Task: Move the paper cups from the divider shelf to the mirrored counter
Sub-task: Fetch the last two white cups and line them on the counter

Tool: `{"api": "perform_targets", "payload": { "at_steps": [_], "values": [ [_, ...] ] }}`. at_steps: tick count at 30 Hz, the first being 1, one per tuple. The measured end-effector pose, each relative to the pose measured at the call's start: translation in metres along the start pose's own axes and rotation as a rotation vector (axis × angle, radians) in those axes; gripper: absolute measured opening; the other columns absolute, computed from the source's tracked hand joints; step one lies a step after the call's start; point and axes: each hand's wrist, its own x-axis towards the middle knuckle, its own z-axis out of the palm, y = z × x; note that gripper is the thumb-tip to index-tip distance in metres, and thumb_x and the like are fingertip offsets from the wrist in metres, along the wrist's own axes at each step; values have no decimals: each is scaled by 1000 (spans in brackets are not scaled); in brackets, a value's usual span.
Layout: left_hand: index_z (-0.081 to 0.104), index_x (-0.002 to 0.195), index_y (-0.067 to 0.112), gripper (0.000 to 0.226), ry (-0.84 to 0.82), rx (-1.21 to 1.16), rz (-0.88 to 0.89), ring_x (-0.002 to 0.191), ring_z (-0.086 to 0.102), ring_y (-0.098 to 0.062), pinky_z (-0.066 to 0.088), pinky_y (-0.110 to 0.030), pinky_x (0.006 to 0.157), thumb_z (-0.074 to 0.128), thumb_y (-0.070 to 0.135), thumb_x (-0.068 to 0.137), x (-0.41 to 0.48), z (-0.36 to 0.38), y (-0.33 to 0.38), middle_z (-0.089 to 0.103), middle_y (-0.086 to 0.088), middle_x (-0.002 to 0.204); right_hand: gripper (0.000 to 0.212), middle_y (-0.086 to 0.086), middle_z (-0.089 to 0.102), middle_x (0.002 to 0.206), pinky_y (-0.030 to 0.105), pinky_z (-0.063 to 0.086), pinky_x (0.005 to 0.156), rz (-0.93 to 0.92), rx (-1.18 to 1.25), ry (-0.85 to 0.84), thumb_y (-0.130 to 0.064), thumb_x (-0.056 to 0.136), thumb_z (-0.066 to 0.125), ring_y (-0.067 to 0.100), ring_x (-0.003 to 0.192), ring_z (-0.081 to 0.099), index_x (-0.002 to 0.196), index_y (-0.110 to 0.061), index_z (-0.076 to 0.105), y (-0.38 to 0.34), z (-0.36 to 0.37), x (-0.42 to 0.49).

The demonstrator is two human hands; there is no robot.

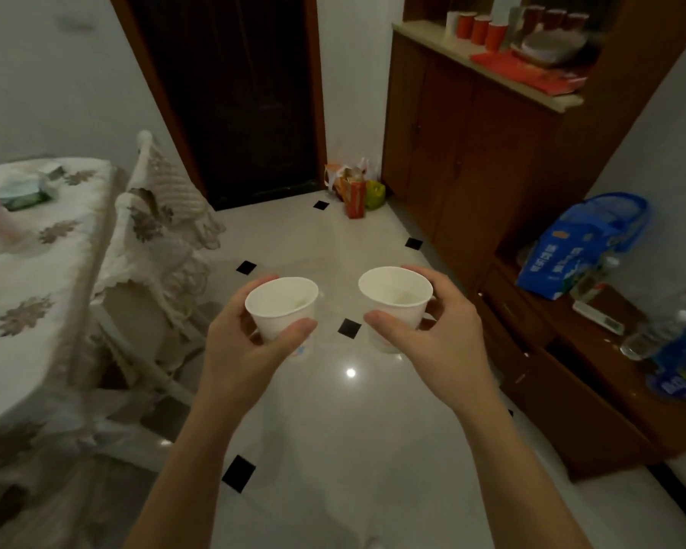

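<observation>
Head view: left hand (250,346) and right hand (432,330) each have a grip pinching one white paper cup (282,307) (395,301) upright over the tiled floor (333,429), apparently mid-carry; next, setting both on the mirrored counter (432,37), far right beside the red cups (480,29).

Floor (333,429): pale glossy tile, small black diamond insets; bags (355,190) in far corner.
Mirrored counter (432,37): red cups (480,29), red paper (531,75), covered dish.
Low cabinet (595,390): blue bag (583,247), clear bottles.
Table (56,271): floral cloth, tissue pack (20,192).
</observation>
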Motion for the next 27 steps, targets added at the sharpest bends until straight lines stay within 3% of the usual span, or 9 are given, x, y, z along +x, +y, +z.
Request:
{"api": "perform_targets", "payload": {
  "at_steps": [13,19,23,27],
  "values": [
    [57,127,19,71,40,17,-52,100,63,-3,53,-15,74,78,39,62,197,26,-71,64,6,115,60,-21,62,112,13,51,69,24,-4,-84,-47,63,82,0,103,57,117,-40,56,61,57,205],
    [54,124,26,72,51,40,-38,96,58,14,47,-4,70,75,45,58,340,19,-100,60,18,110,59,-24,62,111,15,53,74,21,-31,-87,-43,65,84,0,104,58,117,-42,56,72,112,336],
    [54,128,27,77,34,69,-18,105,59,2,50,-10,79,75,54,58,424,17,-115,61,14,117,65,-20,61,116,12,51,75,18,-86,-44,-46,65,82,2,106,56,123,-38,54,76,139,412],
    [50,125,39,75,8,46,-35,104,54,14,46,-4,73,73,59,56,497,26,-130,56,26,115,67,-19,60,118,15,51,75,51,-98,-29,-42,66,83,4,107,56,126,-35,53,91,158,479]
  ]
}}
